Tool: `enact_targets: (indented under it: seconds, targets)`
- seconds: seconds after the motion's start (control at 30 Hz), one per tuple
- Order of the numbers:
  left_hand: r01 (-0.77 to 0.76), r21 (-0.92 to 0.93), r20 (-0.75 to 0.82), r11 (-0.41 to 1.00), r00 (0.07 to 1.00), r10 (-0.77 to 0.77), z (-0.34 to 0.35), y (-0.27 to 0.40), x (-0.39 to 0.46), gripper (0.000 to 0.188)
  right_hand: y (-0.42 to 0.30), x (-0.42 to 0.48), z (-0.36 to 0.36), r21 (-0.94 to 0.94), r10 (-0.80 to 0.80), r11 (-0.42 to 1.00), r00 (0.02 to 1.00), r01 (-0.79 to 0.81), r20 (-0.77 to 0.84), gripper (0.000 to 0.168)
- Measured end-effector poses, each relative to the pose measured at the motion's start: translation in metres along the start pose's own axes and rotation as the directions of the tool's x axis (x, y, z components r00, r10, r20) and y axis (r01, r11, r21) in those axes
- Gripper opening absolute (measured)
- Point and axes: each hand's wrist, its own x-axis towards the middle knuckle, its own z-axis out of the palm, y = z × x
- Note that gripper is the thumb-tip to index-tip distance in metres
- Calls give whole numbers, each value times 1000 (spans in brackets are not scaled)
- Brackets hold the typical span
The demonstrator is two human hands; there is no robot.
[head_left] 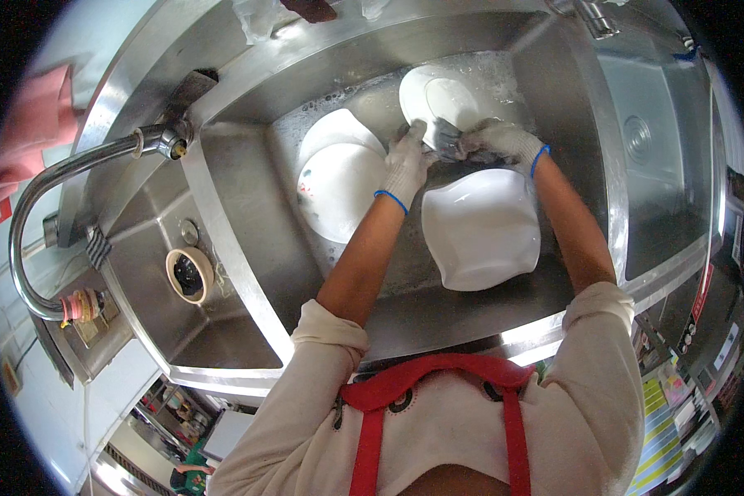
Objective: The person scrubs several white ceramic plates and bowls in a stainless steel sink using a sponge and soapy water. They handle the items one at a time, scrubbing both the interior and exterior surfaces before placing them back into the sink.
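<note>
Both hands wear whitish knit gloves with blue cuffs, over the middle basin of a steel sink (242, 204). My left hand (407, 155) grips the near left edge of a white round plate (449, 99). My right hand (499, 144) presses a dark grey cloth or pad (447, 140) against that plate's near edge. To the left, a round white plate with a small coloured pattern (341, 192) overlaps another white dish (341, 130). A squarish white dish with wavy edges (482, 229) lies below my right hand. The gloved fingertips are partly hidden.
A curved steel faucet (56, 149) reaches in from the left. The left basin holds a tan bowl with dark contents (190, 275) beside a drain. Another basin (642, 155) lies at right, with a second faucet (595, 20) near its top. Part of a person in green (193, 472) shows at lower left.
</note>
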Motion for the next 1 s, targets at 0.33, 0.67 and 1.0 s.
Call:
enact_targets:
  seconds: [0.33,0.67,1.0]
  targets:
    - [22,218,-56,976,998,-10,-1,-7,-17,38,78,92,-12,-913,-414,390,864,-117,-287,24]
    - [55,361,-69,931,997,-32,2,-3,-37,30,-50,42,22,-678,-723,648,559,346,-406,32]
    - [164,834,-213,526,976,33,-15,-4,-38,37,9,89,-13,-540,-172,830,856,-141,-487,44]
